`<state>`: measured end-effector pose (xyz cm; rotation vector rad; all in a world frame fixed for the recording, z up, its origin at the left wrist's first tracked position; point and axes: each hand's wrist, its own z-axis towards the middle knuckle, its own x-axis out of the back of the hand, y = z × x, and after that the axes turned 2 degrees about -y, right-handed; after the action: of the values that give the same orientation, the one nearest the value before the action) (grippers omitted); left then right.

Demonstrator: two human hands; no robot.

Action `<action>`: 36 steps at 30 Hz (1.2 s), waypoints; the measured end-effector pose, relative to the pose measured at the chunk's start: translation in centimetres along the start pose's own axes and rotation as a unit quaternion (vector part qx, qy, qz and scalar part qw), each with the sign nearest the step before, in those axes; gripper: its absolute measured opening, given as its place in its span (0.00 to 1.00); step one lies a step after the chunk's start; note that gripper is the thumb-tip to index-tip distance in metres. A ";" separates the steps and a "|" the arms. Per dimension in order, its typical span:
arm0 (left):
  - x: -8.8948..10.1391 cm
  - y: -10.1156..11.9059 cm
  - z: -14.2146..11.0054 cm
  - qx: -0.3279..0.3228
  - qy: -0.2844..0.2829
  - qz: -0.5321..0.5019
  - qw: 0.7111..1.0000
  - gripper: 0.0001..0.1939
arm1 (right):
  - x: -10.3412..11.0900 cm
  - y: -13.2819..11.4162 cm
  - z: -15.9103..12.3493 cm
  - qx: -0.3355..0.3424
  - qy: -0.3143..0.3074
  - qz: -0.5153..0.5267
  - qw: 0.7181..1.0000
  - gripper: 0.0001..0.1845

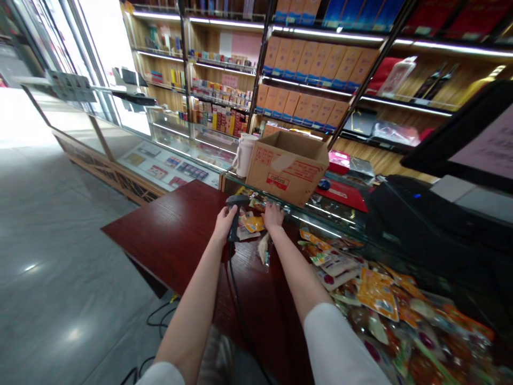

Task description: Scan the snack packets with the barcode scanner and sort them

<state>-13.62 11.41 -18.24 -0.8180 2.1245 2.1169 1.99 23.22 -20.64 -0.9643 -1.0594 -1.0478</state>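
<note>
My left hand (pixel 225 222) is wrapped round a black handheld barcode scanner (pixel 234 227), its head tilted over the dark red wooden desk (pixel 168 219). A cable runs from its handle toward me. My right hand (pixel 274 215) is closed at the edge of a small shiny snack packet (pixel 257 203) in front of the scanner head; its fingertips are partly hidden. Between the hands lie an orange snack packet (pixel 254 223) and a pale packet under it. A clear packet with a whitish piece (pixel 263 248) lies nearer to me.
An open cardboard box (pixel 288 174) stands on the glass counter (pixel 340 227) beyond my hands, beside a white container (pixel 244 155). Many snack packets (pixel 377 294) are heaped at the right. A dark monitor (pixel 460 133) juts in there. Black cables (pixel 160 315) lie on the floor.
</note>
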 end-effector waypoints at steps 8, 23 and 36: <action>-0.2 -0.4 0.0 -0.015 -0.029 0.021 0.999 0.16 | 0.8 1.0 -0.9 0.023 0.005 0.024 0.999 0.12; -2.9 -1.0 -2.3 0.054 -0.193 -0.007 0.980 0.22 | 3.5 10.0 -11.6 -0.063 -0.012 0.767 0.639 0.22; -3.9 -1.9 -3.6 0.115 -0.291 0.056 0.948 0.24 | 2.0 11.2 -14.1 -0.076 0.004 0.877 0.475 0.17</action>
<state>-8.34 9.51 -18.21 -0.0308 2.0495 1.7944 15.89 11.93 -22.99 -1.4695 0.4207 0.6751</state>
